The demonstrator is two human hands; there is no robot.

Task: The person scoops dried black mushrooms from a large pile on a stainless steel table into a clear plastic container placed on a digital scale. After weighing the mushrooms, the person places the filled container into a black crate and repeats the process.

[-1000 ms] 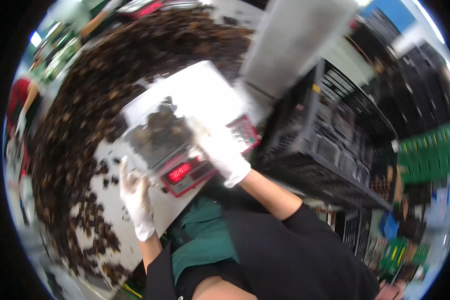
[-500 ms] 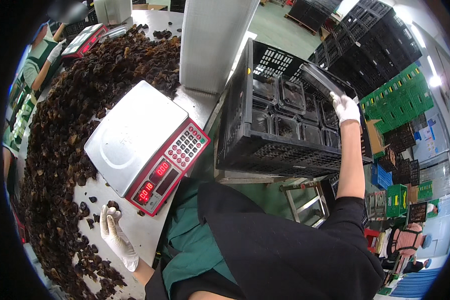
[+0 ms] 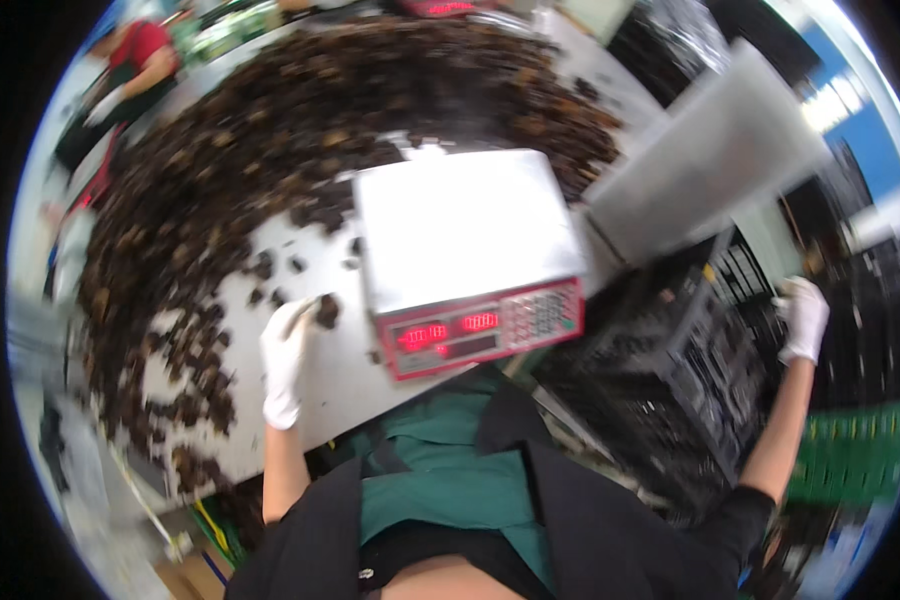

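My left hand (image 3: 286,362), in a white glove, is closed just left of the scale. Its fingertips pinch a dark piece of black fungus (image 3: 327,311) over the metal table (image 3: 335,390). A scale (image 3: 470,230) with a bright silver pan and a red, lit front panel stands before me. To the right, my gloved right hand (image 3: 804,320) is raised by the far side of a black plastic crate (image 3: 660,375). Motion smears its fingers, and I cannot make out anything in them. The crate's contents are blurred.
A wide heap of black fungus (image 3: 300,130) covers the table behind and left of the scale. A tall translucent stack (image 3: 710,155) stands between scale and crate. Green crates (image 3: 855,455) are at far right. Another person (image 3: 135,70) works at the far left.
My view has swung, bringing the scale to the middle. My right hand has come away from the clear plastic box inside the crate. My left hand still pinches the fungus.
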